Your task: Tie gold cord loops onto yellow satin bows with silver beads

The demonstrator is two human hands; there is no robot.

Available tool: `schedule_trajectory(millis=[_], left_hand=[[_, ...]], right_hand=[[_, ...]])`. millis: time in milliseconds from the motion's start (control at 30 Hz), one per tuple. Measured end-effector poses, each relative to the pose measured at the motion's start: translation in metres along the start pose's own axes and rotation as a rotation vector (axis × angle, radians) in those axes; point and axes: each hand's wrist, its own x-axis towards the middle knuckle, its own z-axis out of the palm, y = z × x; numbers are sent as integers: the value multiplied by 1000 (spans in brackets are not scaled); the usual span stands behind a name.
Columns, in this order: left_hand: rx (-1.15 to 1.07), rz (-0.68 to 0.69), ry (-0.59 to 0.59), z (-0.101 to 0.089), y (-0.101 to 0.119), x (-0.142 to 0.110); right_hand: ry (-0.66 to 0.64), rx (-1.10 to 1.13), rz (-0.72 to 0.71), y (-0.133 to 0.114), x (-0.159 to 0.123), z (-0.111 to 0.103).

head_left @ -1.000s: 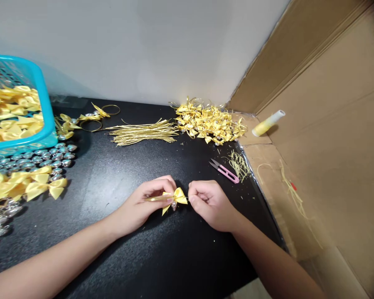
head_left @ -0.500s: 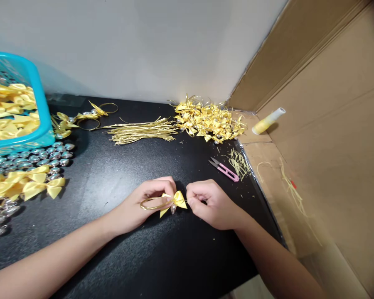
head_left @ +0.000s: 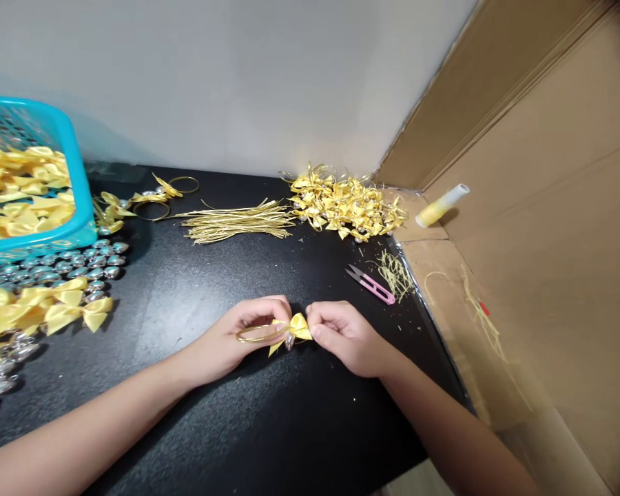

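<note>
Between my hands, just above the black table, is a yellow ribbon bow (head_left: 299, 325) with a silver bead (head_left: 289, 342) hanging under its middle. My left hand (head_left: 253, 332) pinches the bow's left side, and a gold cord loop (head_left: 253, 337) sticks out leftward across the thumb. My right hand (head_left: 344, 337) is closed at the bow's right edge, thumb against the curled forefinger. Whatever lies inside that pinch is too small to make out. Beyond the right hand lie pink thread snips (head_left: 372, 284), blades pointing away to the left.
A turquoise basket (head_left: 80, 189) of yellow bows stands at left, with silver beads (head_left: 100, 262) and loose bows (head_left: 69, 310) before it. Gold cords (head_left: 238, 222) and a pile of beaded bows (head_left: 346, 203) lie at the back. Thread scraps (head_left: 395, 275) and a thread cone (head_left: 441, 205) are at right.
My right hand has come slightly left, closing the small gap to the bow's right edge. The cord loop has tipped to show more open, and my left hand keeps its pinch.
</note>
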Motion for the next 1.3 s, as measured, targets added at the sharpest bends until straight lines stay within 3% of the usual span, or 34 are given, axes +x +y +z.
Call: schedule_trajectory(millis=[467,1033,1300], left_hand=[[31,-4,23,2,5,0],[-155,-90,-18,-2,1,2],[-152,-84,40,-2,0,2]], right_hand=[[-1,86,10,8,1,4],[6,85,-14,13,2,3],[20,104,15,17,3,3]])
